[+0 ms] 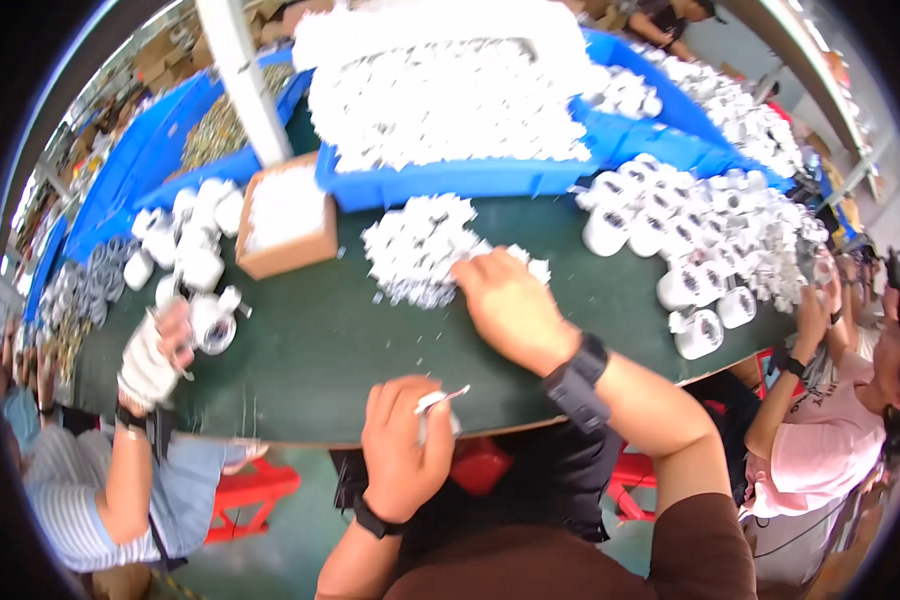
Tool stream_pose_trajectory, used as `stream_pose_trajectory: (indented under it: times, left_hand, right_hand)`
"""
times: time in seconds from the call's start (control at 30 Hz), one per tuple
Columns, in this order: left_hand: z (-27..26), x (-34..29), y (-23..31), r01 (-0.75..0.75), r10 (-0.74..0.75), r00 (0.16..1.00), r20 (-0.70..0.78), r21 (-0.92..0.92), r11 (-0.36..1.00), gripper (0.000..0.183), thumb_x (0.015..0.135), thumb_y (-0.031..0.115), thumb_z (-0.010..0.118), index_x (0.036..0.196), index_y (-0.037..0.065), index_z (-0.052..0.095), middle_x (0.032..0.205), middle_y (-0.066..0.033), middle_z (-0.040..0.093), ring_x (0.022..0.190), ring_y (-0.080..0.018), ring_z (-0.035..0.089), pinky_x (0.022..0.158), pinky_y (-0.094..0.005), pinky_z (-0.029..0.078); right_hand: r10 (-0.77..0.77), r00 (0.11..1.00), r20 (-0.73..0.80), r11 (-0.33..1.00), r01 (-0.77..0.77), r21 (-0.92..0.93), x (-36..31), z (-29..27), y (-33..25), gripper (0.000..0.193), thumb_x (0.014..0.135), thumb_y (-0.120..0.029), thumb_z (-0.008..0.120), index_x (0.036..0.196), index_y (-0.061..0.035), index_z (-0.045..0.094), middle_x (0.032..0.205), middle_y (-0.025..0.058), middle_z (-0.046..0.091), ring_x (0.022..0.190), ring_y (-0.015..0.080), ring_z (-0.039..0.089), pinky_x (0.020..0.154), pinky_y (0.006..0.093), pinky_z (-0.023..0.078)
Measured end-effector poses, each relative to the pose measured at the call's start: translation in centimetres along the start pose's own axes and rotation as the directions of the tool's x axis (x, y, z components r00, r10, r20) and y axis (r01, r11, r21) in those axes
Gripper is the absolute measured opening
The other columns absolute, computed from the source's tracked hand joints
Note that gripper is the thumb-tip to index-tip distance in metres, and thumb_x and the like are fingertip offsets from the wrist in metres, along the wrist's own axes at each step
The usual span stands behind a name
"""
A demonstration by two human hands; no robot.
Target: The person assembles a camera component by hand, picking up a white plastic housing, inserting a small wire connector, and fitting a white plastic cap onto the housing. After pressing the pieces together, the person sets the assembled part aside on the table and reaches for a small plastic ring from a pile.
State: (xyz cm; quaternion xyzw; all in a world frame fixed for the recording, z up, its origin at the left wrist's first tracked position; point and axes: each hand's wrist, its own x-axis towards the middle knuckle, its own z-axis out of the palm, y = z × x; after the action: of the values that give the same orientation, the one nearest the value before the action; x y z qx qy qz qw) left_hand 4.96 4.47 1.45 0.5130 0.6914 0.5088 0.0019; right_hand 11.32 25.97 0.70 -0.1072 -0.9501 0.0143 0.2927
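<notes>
My left hand (407,440) is closed at the table's front edge around a small white plastic part (432,402), with a thin piece sticking out past the fingers. Further out, my right hand (515,305) reaches to a heap of small white plastic parts (420,240). Its fingers are bent together at the heap's right side; whatever is under the fingertips is hidden. Small greyish pieces (415,293) lie along the near side of that heap.
Behind the heap stands a blue bin (450,182) overfull with white parts, beside a cardboard box (290,252). Round white assemblies (698,333) crowd the right. At left a co-worker's gloved hand (152,360) holds a white assembly (212,323); another person (820,440) works at right.
</notes>
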Motion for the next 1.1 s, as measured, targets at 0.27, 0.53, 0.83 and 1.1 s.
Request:
stream_pose_trajectory:
  times: [0.27, 0.53, 0.83, 1.1]
  left_hand:
    - [-1.0, -0.5, -1.4, 0.223, -0.219, 0.975, 0.046, -0.315, 0.923, 0.014, 0.099, 0.008, 0.058, 0.100, -0.003, 0.067, 0.110, -0.0146, 0.070, 0.095, -0.0256, 0.065, 0.086, -0.0339, 0.050]
    - [-0.4, -0.7, -1.0, 0.283, -0.272, 0.959, 0.081, -0.366, 0.887, 0.016, 0.100, 0.009, 0.056, 0.103, -0.002, 0.068, 0.108, -0.0146, 0.070, 0.096, -0.0267, 0.064, 0.087, -0.0359, 0.050]
    - [-1.1, 0.0, 0.7, 0.185, -0.185, 0.981, -0.054, -0.014, 0.983, 0.017, 0.099, 0.003, 0.052, 0.106, -0.004, 0.066, 0.108, -0.0155, 0.069, 0.095, -0.0254, 0.063, 0.087, -0.0356, 0.049]
    - [-0.5, 0.0, 1.0, 0.098, -0.098, 0.995, -0.014, 0.045, 0.994, 0.026, 0.098, 0.002, 0.048, 0.117, -0.006, 0.063, 0.111, -0.0166, 0.066, 0.094, -0.0327, 0.056, 0.084, -0.0415, 0.045]
  right_hand:
    - [0.283, 0.776, 0.563, 0.345, -0.630, 0.695, -1.2, -4.8, -1.3, 0.027, 0.101, -0.008, 0.063, 0.127, -0.0049, 0.056, 0.097, 0.0091, 0.070, 0.081, 0.0179, 0.072, 0.070, 0.0300, 0.057]
    - [0.228, 0.949, 0.216, 0.401, -0.294, 0.867, -5.3, -3.9, -6.6, 0.035, 0.095, -0.003, 0.070, 0.130, -0.0044, 0.065, 0.108, 0.0117, 0.069, 0.087, 0.0206, 0.068, 0.076, 0.0322, 0.055]
    - [0.226, 0.828, 0.513, -0.024, -0.522, 0.853, -6.1, -5.8, -6.8, 0.037, 0.100, -0.006, 0.067, 0.136, -0.0021, 0.061, 0.118, 0.0072, 0.071, 0.110, 0.0132, 0.066, 0.096, 0.0305, 0.054]
    - [0.304, 0.916, 0.264, 0.208, -0.334, 0.919, -6.0, -4.4, -9.2, 0.032, 0.097, -0.004, 0.070, 0.128, 0.0010, 0.066, 0.119, 0.0099, 0.073, 0.107, 0.0142, 0.069, 0.093, 0.0299, 0.056]
